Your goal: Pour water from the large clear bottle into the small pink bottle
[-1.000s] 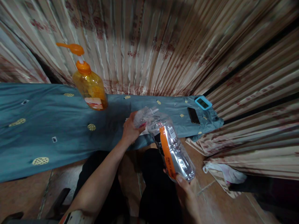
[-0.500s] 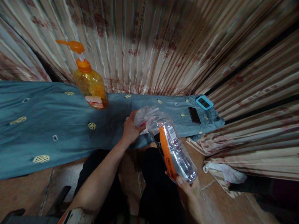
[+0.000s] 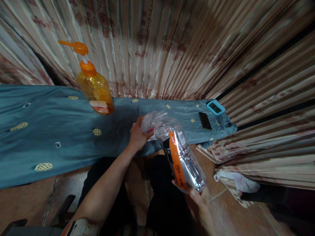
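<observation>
Behind everything hangs a pleated, flower-printed curtain (image 3: 157, 49). Before it runs a long surface (image 3: 76, 147) draped in blue-green cloth with yellow pineapples. Below are brown floor tiles (image 3: 228, 209) and my dark-clad legs (image 3: 169, 196). A transparent orange pump bottle (image 3: 97, 88) stands on the surface, left of my hands.

Over my legs, by the surface's front edge, I hold a clear bottle (image 3: 183, 160) with an orange, black and silver label, tilted, neck toward upper left. My right hand (image 3: 199, 203) grips its base end, thumb at the edge. My left hand (image 3: 138, 135) is closed around a crumpled-looking clear piece (image 3: 149, 121); the two plastics overlap, and I cannot tell whether they touch.

I see no liquid in the bottle, so it should be light; its thin, glossy wall may slip or dent. A gentle grip at the firmer base seems best.

Farther right lie a blue-framed clock (image 3: 216, 107) and a dark phone (image 3: 205, 121).
</observation>
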`<action>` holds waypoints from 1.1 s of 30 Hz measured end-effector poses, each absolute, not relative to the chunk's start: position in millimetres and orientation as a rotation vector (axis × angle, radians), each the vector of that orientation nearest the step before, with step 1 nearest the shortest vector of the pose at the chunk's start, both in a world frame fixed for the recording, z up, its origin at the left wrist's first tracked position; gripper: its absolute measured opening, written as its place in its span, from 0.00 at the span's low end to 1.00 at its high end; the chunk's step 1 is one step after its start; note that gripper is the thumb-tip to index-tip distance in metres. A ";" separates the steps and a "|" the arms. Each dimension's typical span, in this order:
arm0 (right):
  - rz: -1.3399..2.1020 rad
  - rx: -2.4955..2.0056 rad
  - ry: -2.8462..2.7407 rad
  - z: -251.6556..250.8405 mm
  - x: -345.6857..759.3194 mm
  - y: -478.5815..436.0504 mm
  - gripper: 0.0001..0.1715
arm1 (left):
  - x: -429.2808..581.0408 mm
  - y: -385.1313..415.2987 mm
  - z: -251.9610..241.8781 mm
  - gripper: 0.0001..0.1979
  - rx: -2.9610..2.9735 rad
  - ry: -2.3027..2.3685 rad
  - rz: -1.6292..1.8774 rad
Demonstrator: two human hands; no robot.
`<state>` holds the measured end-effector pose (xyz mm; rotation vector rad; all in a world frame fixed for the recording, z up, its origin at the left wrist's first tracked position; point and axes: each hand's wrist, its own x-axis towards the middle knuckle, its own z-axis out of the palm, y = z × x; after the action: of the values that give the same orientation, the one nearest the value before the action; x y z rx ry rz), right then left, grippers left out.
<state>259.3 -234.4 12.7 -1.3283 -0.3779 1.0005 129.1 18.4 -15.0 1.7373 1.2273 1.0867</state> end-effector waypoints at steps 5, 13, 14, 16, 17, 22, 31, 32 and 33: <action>1.037 -1.267 -0.346 6.9 262.1 -240.2 0.37 | 130.4 18.7 -16.8 0.26 1.744 1.230 1.116; 0.976 -1.285 -0.284 15.4 254.2 -232.3 0.30 | 131.7 19.8 -19.8 0.27 1.746 1.237 1.130; 0.976 -1.293 -0.286 17.3 252.9 -231.2 0.30 | 131.6 19.9 -20.1 0.26 1.747 1.234 1.133; 0.977 -1.307 -0.304 19.7 251.9 -230.3 0.29 | 131.5 19.9 -20.8 0.26 1.749 1.235 1.137; 0.976 -1.313 -0.318 19.8 252.2 -230.4 0.28 | 131.5 19.9 -21.0 0.26 1.750 1.237 1.137; 0.971 -1.343 -0.447 13.2 256.4 -232.9 0.26 | 131.5 19.6 -20.6 0.26 1.745 1.230 1.123; 0.891 -1.364 -0.534 2.4 259.2 -231.7 0.24 | 130.8 20.2 -18.9 0.26 1.744 1.232 1.125; 0.886 -1.358 -0.542 0.2 260.8 -232.3 0.24 | 130.6 20.4 -18.8 0.26 1.748 1.238 1.116; 0.883 -1.348 -0.549 -1.9 262.2 -233.0 0.24 | 130.3 20.5 -18.7 0.27 1.751 1.243 1.111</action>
<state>262.2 -233.0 -1.9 -1.3484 -0.5488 0.8826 130.3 20.5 -18.7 1.7513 1.2432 1.1110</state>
